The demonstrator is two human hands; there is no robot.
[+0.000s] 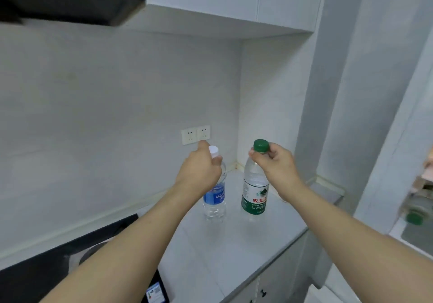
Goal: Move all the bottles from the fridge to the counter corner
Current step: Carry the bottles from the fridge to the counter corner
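Two water bottles stand upright on the tabletop [234, 251] near the wall corner: the blue-labelled bottle [215, 199] and the green-capped bottle [255, 185], just beside each other. The left hand [201, 167] pinches the first at its neck; the right hand [276, 162] pinches the second below its cap. At the right edge, another green cap [414, 217] suggests more bottles remain in the fridge.

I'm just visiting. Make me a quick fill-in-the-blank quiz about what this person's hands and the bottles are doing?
1. The right hand grips the neck of the bottle with the ____ cap.
2. The left hand holds the bottle with the ____ label.
3. Both bottles stand upright on the ____.

Missing words: green; blue; counter
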